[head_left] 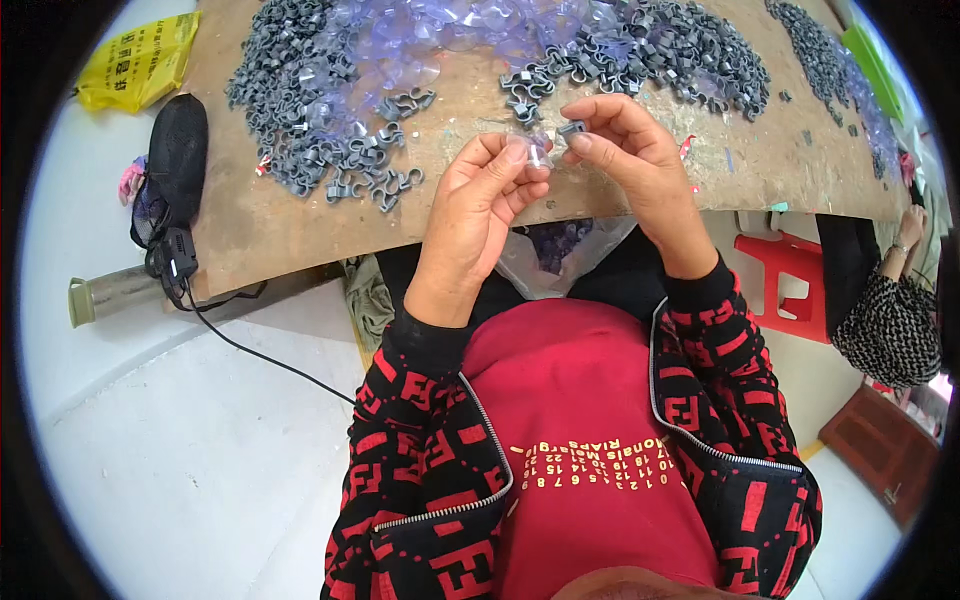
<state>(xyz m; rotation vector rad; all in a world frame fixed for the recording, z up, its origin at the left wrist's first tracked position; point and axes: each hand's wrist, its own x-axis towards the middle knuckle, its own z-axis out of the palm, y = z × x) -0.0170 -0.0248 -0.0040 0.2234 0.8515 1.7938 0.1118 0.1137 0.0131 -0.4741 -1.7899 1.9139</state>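
Plastic bag (pixel 596 250) (partly hidden) holds purplish pieces (pixel 551 244); left hand (pixel 476 192) pinches clear piece (pixel 537 153), right hand (pixel 637 160) grey clip (pixel 570 129)

Bare lane runs along the near edge of the wooden table (pixel 800 175); most room sits right of the right hand (pixel 640 155). Left gray clip pile (pixel 290 130) crowds the left hand's (pixel 475 190) left side. Far side blocked: purplish clear pieces (pixel 410 40), right gray clip pile (pixel 680 50). Black pouch (pixel 182 150) obstructs the left edge.

Bright, soft shadows, fisheye-bent edges, black corners
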